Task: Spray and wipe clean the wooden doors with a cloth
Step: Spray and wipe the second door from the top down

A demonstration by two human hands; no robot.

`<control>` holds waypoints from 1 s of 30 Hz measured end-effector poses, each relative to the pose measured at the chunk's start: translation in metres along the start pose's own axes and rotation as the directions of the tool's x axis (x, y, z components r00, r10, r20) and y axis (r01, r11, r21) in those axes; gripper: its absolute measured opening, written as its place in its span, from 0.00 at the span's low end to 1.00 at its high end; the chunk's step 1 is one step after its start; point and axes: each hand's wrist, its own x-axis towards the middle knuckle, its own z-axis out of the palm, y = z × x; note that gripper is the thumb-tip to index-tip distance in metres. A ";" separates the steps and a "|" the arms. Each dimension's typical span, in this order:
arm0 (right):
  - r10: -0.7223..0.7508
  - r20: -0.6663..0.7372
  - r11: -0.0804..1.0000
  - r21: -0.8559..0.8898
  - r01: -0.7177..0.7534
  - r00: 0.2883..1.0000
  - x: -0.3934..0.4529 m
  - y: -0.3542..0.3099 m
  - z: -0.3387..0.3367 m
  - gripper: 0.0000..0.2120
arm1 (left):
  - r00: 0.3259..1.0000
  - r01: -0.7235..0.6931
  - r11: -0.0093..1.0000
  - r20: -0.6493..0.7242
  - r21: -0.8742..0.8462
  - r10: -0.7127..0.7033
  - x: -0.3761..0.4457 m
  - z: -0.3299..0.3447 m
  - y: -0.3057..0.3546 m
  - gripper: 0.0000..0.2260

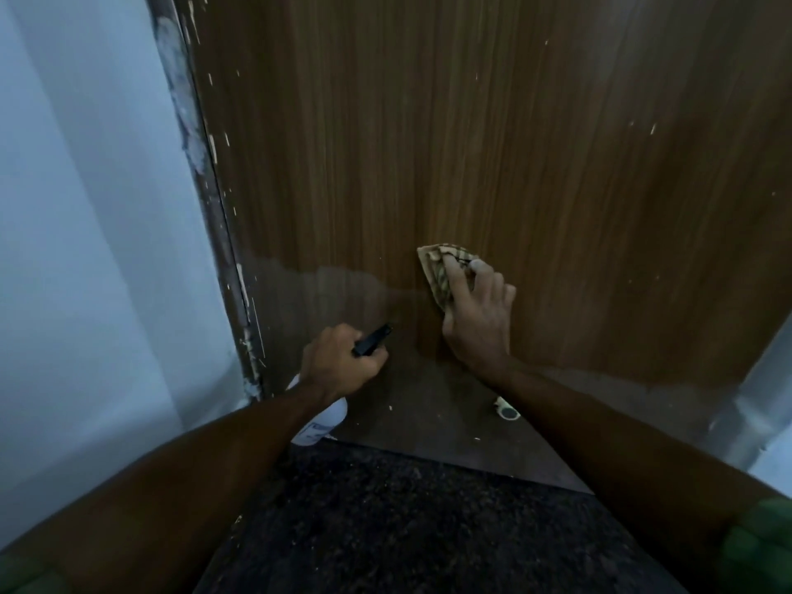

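Nearest, left hand (pixel 338 362) grips spray bottle (pixel 319 424) at its black trigger head (pixel 372 339): probably light, rigid plastic. Beyond, right hand (pixel 475 310) presses striped cloth (pixel 441 267), soft and pliant, flat against low wooden door (pixel 428 143), fingers curled over its edge.

Head-worn, wide-angle, looking forward and steeply down, close to the lower wooden door (pixel 471 143) and dark floor (pixel 407 529).
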 end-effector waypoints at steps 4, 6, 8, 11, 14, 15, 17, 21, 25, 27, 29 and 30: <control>-0.239 0.172 0.964 -0.072 0.254 0.956 -0.027 0.001 0.020 0.37 | 0.997 -0.067 0.998 -0.043 -0.015 0.066 -0.004 -0.012 -0.013 0.21; -0.507 0.363 0.822 -0.068 0.565 0.782 -0.041 -0.007 0.037 0.39 | 0.996 -0.061 0.998 -0.071 -0.013 0.060 -0.005 -0.021 -0.014 0.22; -0.675 0.516 0.600 -0.032 0.799 0.527 -0.046 -0.013 0.048 0.32 | 0.996 -0.069 0.997 -0.055 -0.017 0.068 -0.005 -0.024 -0.013 0.20; -0.589 0.386 0.736 -0.106 0.669 0.709 -0.015 -0.042 0.041 0.31 | 0.995 -0.091 0.995 -0.030 -0.051 0.090 -0.004 -0.030 -0.017 0.17; -0.182 0.136 0.979 -0.071 0.193 0.974 0.028 -0.075 0.029 0.32 | 0.992 -0.111 0.992 -0.067 -0.053 0.107 0.000 -0.036 -0.024 0.17; -0.156 0.125 0.981 -0.095 0.169 0.980 0.033 -0.078 0.030 0.32 | 0.991 -0.105 0.993 -0.089 -0.055 0.100 0.002 -0.038 -0.024 0.17; -0.345 0.207 0.919 -0.122 0.374 0.916 0.021 -0.078 0.041 0.33 | 0.989 -0.091 0.994 -0.123 -0.064 0.082 0.005 -0.043 -0.024 0.18; -0.713 0.593 0.480 0.022 0.877 0.375 -0.027 -0.076 0.068 0.26 | 0.993 -0.063 0.992 -0.108 -0.114 0.051 0.006 -0.047 -0.031 0.15; -0.609 0.509 0.693 -0.031 0.721 0.608 0.012 -0.104 0.066 0.31 | 0.985 -0.027 0.996 -0.170 -0.089 0.011 0.001 -0.047 -0.044 0.16; -0.404 0.313 0.892 -0.074 0.447 0.859 0.039 -0.116 0.058 0.37 | 0.974 -0.010 0.996 -0.225 -0.088 -0.010 0.000 -0.051 -0.049 0.17; -0.323 0.217 0.937 -0.061 0.343 0.921 0.042 -0.122 0.062 0.36 | 0.971 0.015 0.993 -0.236 -0.119 -0.043 0.000 -0.055 -0.060 0.16; -0.371 0.235 0.917 -0.060 0.394 0.899 0.034 -0.121 0.067 0.35 | 0.968 0.042 0.989 -0.238 -0.143 -0.076 0.000 -0.058 -0.063 0.16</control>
